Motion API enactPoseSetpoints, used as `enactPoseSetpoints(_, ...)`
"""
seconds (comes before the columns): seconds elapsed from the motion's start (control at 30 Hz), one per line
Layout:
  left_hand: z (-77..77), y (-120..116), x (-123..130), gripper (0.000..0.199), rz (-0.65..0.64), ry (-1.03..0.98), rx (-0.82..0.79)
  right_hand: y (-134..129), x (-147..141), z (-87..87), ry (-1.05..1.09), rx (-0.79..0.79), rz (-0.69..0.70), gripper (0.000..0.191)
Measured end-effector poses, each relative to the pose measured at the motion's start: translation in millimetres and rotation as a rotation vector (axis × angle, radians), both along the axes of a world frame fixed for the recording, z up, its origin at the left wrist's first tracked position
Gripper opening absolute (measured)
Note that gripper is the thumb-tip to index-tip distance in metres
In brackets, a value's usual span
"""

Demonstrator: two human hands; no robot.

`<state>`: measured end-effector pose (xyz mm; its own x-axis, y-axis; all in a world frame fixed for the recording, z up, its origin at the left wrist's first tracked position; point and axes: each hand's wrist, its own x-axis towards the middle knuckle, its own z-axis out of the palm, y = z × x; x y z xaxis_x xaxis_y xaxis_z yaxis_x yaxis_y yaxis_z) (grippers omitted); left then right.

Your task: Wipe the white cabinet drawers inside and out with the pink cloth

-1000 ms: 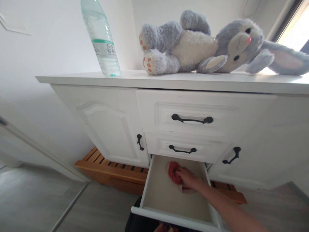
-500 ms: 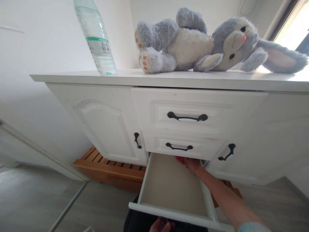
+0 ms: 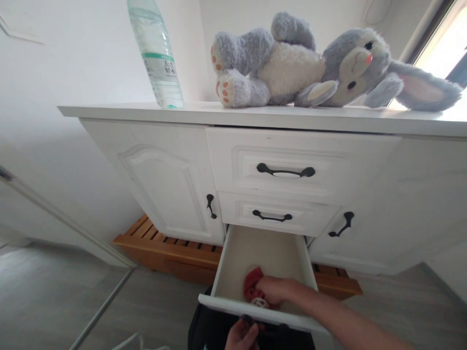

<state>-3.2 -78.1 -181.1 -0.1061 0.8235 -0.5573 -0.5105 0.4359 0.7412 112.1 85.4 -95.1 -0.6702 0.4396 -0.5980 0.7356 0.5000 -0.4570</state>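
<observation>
under the fingers of the right hand, a red cloth lies on the drawer floor near the front wall; the fingers curl over it, holding it. just below, the left hand has its fingers closed on the dark handle of the open bottom drawer. well above, on the counter, stand a water bottle and a plush rabbit.

One water bottle and one plush rabbit sit on the surface. The cabinet shows three drawers, two doors and four visible black handles. One red cloth lies in the open drawer.
</observation>
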Motion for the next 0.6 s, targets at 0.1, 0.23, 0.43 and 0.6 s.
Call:
enactPoseSetpoints(0.1, -2.1, -1.0, -0.1, 0.068, -0.017, 0.034, -0.010, -2.5, -67.5, 13.6, 0.172, -0.041, 0.072, 0.031)
enactPoseSetpoints(0.23, -8.5, -2.8, 0.1, 0.068, -0.035, -0.002, -0.005, -10.7, -60.1, 35.5, 0.335, -0.048, 0.101, 0.028)
enactPoseSetpoints(0.43, -20.0, -5.2, -1.8, 0.063, -0.070, -0.012, 0.033, -18.2, 104.2, 58.2, 0.053, -0.024, -0.130, 0.018)
enactPoseSetpoints(0.6, -28.0, -4.7, -1.1, 0.070, -0.063, 0.002, -0.025, -27.4, 87.6, 76.5, 0.295, -0.112, -0.262, 0.017)
